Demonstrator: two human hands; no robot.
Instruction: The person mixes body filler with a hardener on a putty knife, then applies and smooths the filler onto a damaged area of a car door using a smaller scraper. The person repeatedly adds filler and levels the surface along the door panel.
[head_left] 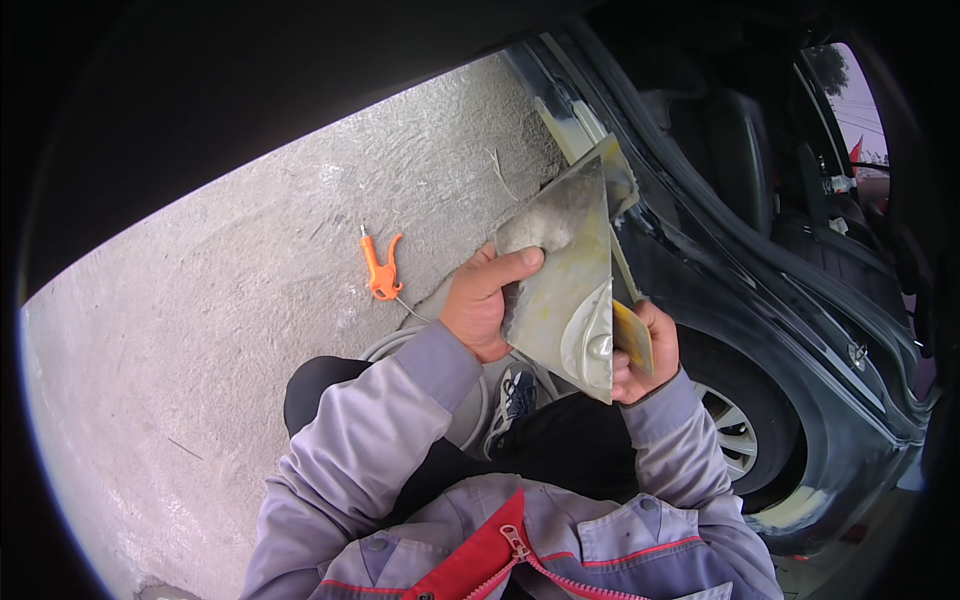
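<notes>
My left hand [482, 305] grips a thin, grey-green mixing board [560, 225] by its left edge, thumb on top and fingers underneath. The board is tilted and smeared with yellowish streaks. A glossy, pale grey-green mound of putty [592, 335] sits near its lower right edge. In my right hand [655, 350], closed beside that edge, is a yellow putty spreader [633, 338]; the board hides part of it. Behind the board's upper right corner shows a stained, ragged-edged piece [622, 180]; whether it belongs to the board I cannot tell.
An orange air blow gun [380, 272] lies on the rough concrete floor [250, 300], its pale hose [375, 345] coiling toward my shoe [512, 400]. To the right stands a dark car, with an open door frame, a wheel [738, 430] and a pale patch [795, 512] on its rear panel.
</notes>
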